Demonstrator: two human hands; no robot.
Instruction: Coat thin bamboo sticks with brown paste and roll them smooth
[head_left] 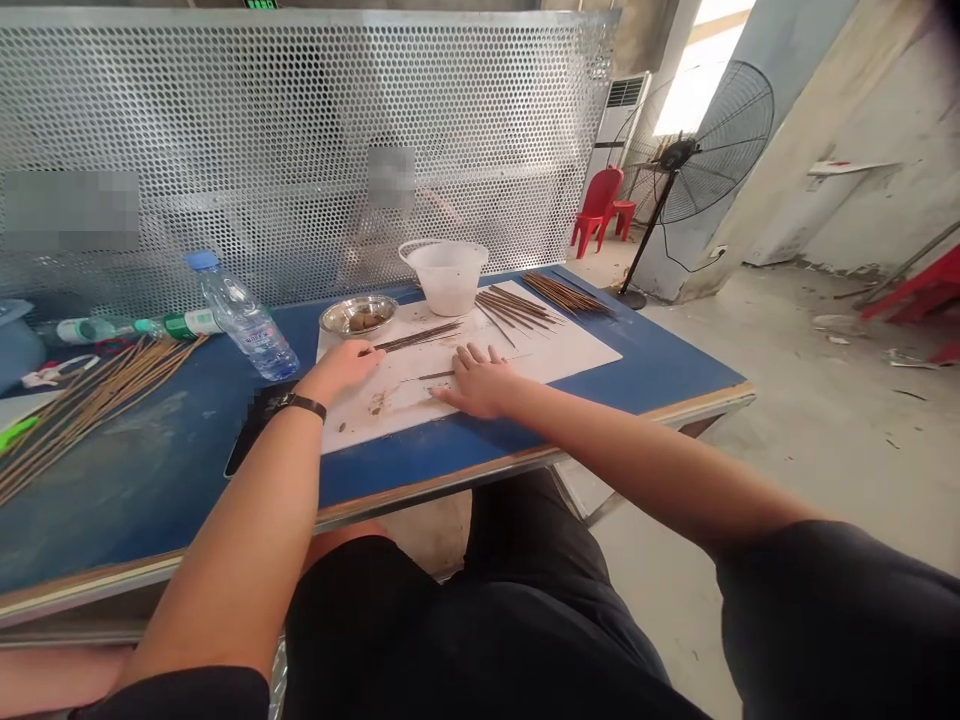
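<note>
My right hand (481,384) lies palm down on a white board (577,358), fingers spread. A thin dark stick (436,375) runs under its fingers, coated with something brown. My left hand (346,368) is at the board's left side, fingers curled at the near ends of a few thin dark sticks (420,338); its fingertips are partly hidden. Just beyond it stands a metal bowl (358,316) with brown lumps (365,321) inside. A translucent white plastic tub (450,278) is at the board's far edge. Thicker brown-coated sticks (521,306) lie fanned out to the right.
More brown sticks (566,292) lie at the far right of the blue table (660,360). At left are a water bottle (247,320), a dark phone-like slab (251,425) and long bare sticks (112,395). A perforated metal screen (300,130) stands behind; a fan (679,155) is beyond.
</note>
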